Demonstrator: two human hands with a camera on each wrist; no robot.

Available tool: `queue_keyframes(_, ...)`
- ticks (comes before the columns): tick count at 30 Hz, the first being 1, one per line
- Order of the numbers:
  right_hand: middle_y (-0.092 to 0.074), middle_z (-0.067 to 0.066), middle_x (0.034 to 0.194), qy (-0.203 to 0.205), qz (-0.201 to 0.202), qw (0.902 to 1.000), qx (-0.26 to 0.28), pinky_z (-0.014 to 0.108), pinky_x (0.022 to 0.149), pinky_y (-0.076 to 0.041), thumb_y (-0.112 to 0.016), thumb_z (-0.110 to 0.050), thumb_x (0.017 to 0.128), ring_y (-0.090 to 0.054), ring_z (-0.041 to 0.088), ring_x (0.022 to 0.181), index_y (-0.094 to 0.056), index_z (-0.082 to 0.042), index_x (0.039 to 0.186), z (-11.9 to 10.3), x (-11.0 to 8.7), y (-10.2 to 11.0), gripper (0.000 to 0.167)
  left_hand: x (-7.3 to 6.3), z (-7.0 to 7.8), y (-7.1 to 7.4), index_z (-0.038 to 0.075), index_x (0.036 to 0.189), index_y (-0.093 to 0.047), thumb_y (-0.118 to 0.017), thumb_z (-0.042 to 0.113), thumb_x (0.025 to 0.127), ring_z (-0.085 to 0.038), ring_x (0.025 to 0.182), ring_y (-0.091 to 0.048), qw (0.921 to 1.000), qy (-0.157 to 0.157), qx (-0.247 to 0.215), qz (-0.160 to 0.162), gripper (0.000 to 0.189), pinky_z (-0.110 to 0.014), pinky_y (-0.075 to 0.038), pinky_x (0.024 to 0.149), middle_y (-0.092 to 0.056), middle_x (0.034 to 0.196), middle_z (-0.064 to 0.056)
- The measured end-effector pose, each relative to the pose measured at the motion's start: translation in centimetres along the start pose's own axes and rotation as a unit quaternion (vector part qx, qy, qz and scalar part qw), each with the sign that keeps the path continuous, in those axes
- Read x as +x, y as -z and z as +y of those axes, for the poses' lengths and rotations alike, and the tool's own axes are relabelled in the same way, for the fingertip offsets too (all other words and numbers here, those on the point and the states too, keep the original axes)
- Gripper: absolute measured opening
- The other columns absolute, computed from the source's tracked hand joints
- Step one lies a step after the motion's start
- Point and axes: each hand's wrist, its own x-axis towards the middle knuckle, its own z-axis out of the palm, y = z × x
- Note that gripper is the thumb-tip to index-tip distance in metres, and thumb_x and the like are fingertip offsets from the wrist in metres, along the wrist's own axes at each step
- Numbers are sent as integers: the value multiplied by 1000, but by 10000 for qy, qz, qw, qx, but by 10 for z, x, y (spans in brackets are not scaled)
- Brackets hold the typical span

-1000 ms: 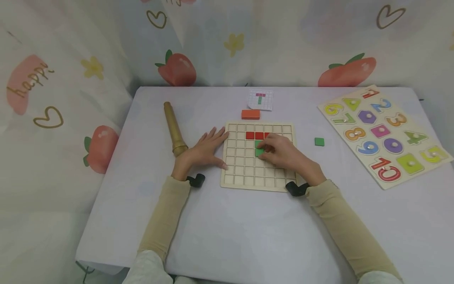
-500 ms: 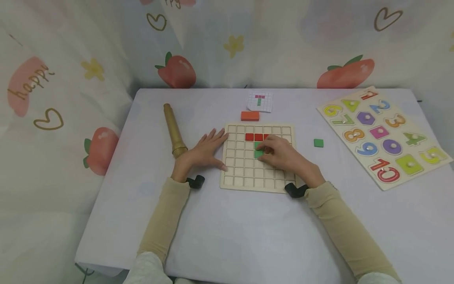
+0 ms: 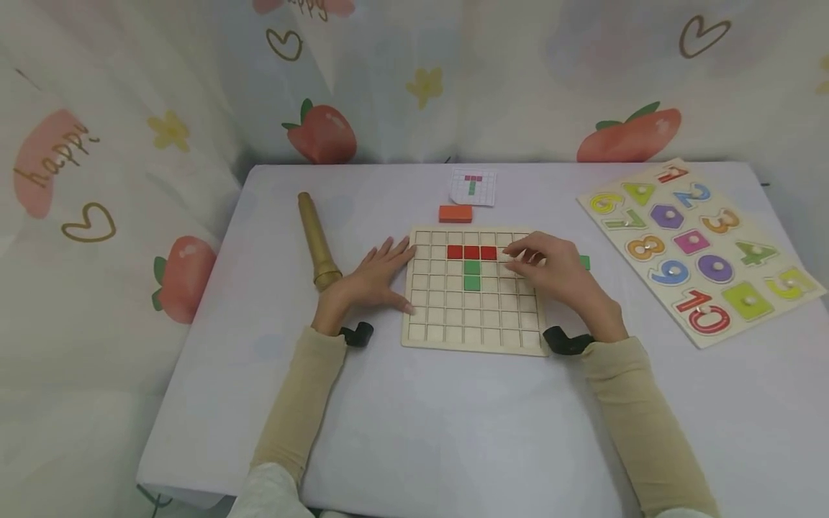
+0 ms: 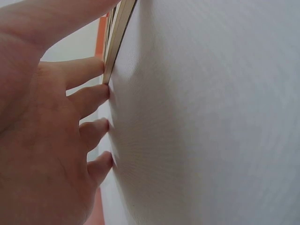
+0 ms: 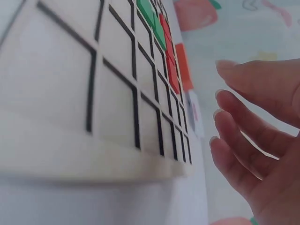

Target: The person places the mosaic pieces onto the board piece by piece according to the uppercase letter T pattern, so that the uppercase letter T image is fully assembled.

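Observation:
A pale wooden grid board lies mid-table. Three red tiles form a row in its upper part, with two green tiles in a column under the middle one. My left hand is spread at the board's left side, thumb and index fingertips at its edge; the left wrist view shows the other fingertips on the tablecloth. Over the board's right edge is my right hand. Its thumb and loosely bent fingers stand apart with nothing between them. A loose green tile is partly hidden behind this hand.
Behind the board are an orange block and a card printed with a red and green T on a grid. A number and shape puzzle board lies to the right. A brown bamboo-like tube lies beyond the left wrist.
My right hand has left the green tiles and moved right to the board's edge, uncovering the third red tile and both green tiles. The left hand stays in place.

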Motion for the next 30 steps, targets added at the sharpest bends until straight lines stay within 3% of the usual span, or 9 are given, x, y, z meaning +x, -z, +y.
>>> queue_keyframes(3, -72, 13, 108, -83, 182, 9998, -74, 37, 80, -52, -74, -5, 93, -64, 26, 91, -75, -4, 116, 5, -3, 8, 23, -1, 0, -1, 21, 167, -8, -86, 48, 80, -21, 160, 16, 10000, -6, 11, -8, 120, -44, 7, 131, 6, 175, 2)
queue_keyframes(10, -71, 15, 115, -557, 286, 9978, -202, 21, 79, -46, -73, -9, 94, -63, 27, 97, -73, -5, 120, 17, -6, 21, 26, -2, 0, 0, 21, 167, -8, -86, 49, 81, -21, 160, 16, 10000, 32, 33, -37, 120, -43, 7, 131, 6, 174, 2)
queue_keyframes(18, -65, 18, 126, -1246, 55, 9918, -265, 47, 90, -48, -69, -21, 99, -58, 34, 108, -67, -7, 130, 37, -11, 36, 34, -2, 2, 1, 21, 167, -8, -87, 47, 80, -21, 160, 16, 10000, 82, 15, -52, 120, -43, 7, 131, 5, 175, 2)
queue_keyframes(30, -59, 18, 131, -1956, -211, 9798, -353, 42, 84, -46, -69, -29, 99, -53, 34, 109, -62, -9, 137, 68, -18, 47, 44, -1, 2, 0, 22, 167, -8, -87, 47, 79, -20, 160, 16, 10000, 89, 22, -33, 121, -42, 8, 131, 6, 175, 3)
